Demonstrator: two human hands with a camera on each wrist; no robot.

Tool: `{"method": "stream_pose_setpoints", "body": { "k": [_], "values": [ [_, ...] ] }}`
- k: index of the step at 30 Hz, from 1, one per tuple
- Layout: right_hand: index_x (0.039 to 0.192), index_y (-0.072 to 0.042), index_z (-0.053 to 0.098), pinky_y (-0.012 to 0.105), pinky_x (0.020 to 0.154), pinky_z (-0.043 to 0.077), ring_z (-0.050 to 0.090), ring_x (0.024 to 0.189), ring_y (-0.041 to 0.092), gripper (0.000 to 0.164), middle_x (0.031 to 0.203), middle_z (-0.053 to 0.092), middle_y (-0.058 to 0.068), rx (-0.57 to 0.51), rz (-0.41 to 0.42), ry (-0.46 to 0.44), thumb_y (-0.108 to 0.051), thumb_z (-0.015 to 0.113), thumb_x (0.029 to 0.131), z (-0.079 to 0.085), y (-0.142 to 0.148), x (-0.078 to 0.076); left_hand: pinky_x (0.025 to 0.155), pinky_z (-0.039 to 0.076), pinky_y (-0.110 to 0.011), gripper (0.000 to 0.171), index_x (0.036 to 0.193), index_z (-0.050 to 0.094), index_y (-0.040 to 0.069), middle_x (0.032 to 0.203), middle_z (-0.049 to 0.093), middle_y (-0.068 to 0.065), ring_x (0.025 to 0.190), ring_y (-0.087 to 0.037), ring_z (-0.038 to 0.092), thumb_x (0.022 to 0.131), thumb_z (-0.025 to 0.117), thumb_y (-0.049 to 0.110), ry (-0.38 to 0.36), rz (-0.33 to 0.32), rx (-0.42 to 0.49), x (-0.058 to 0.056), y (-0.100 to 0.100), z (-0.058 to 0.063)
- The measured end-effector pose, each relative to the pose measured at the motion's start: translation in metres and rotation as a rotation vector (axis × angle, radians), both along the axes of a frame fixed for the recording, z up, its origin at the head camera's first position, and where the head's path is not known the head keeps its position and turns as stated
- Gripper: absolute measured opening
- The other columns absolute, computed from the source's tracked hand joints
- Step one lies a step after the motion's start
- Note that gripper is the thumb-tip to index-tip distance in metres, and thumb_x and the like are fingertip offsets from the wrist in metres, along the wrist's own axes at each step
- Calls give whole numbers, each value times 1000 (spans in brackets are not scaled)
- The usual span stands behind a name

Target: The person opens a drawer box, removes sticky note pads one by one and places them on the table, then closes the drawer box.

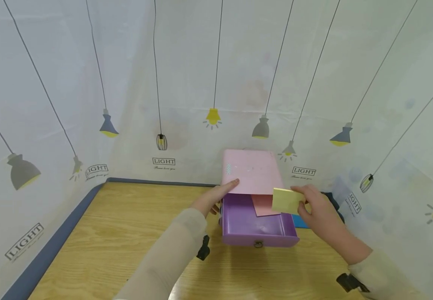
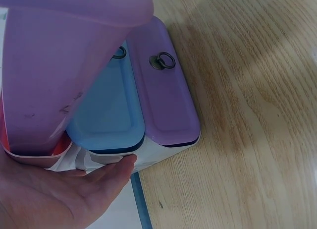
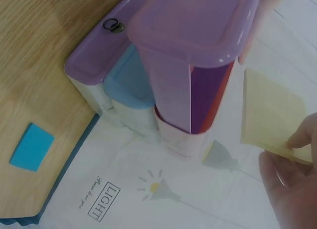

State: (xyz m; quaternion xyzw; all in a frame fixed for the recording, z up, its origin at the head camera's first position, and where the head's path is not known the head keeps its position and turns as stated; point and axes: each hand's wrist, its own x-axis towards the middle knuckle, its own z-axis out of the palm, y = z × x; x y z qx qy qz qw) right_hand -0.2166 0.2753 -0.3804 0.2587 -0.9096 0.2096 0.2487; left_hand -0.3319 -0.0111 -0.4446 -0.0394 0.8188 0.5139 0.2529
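By the open purple plastic drawer (image 1: 239, 240), the right hand (image 1: 319, 212) has thumb and fingers clamped on a flat, square-cornered pale-yellow paper pad (image 1: 285, 201), gripping one edge: likely light, slightly bendy, easily creased, so that edge suits. The left hand (image 1: 213, 197), fingers extended, rests against the boxy pink-topped cabinet (image 1: 253, 171).

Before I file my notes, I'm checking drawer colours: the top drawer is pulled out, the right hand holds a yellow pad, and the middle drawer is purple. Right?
Not quite: the middle drawer is blue, as the left wrist view shows. The top drawer is pulled out, and the right hand holds a yellow pad.
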Motion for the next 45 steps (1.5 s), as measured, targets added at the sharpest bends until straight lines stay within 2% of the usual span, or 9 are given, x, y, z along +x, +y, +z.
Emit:
{"method": "stream_pose_setpoints", "body": {
  "k": [7,11,13,18,22,27,31,36,45],
  "values": [
    [110,1,59,26,60,43,48,74,15,36,87,55,5,-45,-47,99,19,62,79,-1,20,2,89,47,-54,108,144,42,5,124,54,-21,99,-41,56,73,48,87,-2,2,15,2,1,2],
    [103,1,65,19,63,38,46,77,16,28,95,56,8,-53,-75,112,20,59,83,-5,31,2,88,47,-53,108,143,44,5,120,55,-20,96,-39,56,73,47,87,1,1,0,1,1,2],
    [104,1,68,22,65,41,50,80,19,26,99,57,9,-46,-108,95,18,58,86,-7,36,3,88,47,-53,107,143,44,6,120,56,-20,95,-38,55,73,47,87,-1,3,-2,1,1,3],
    [108,4,69,43,65,49,58,87,29,25,102,59,13,-4,-174,58,15,59,88,-13,45,4,89,47,-53,107,143,44,5,119,55,-20,95,-38,55,73,47,87,-5,7,0,2,1,3],
    [111,4,68,36,52,46,56,76,25,28,102,57,14,82,-206,63,13,60,86,-22,53,2,91,46,-54,108,143,44,7,120,55,-19,96,-37,55,72,48,88,-11,2,5,2,1,2],
    [123,6,59,26,42,31,43,59,16,39,113,50,22,128,-258,-47,10,59,84,-34,66,-1,91,45,-54,109,143,44,7,119,55,-18,95,-36,55,70,48,89,-18,3,8,0,0,1],
    [128,9,54,32,48,37,45,65,22,45,112,47,26,129,-271,-119,13,57,83,-45,75,-5,89,46,-53,109,142,45,8,117,56,-17,94,-36,55,70,48,89,-18,5,7,0,0,0],
    [123,11,56,49,65,47,53,88,40,41,107,52,28,113,-271,-198,15,54,83,-61,84,-14,89,46,-52,109,143,44,9,119,55,-17,95,-36,54,70,49,89,-18,9,8,1,0,1],
    [111,14,59,52,68,48,56,84,41,28,95,57,27,87,-293,-307,16,57,83,-88,103,-29,89,46,-53,107,143,44,8,118,56,-17,95,-36,55,71,49,88,-10,6,17,2,0,1]
  ]
}}
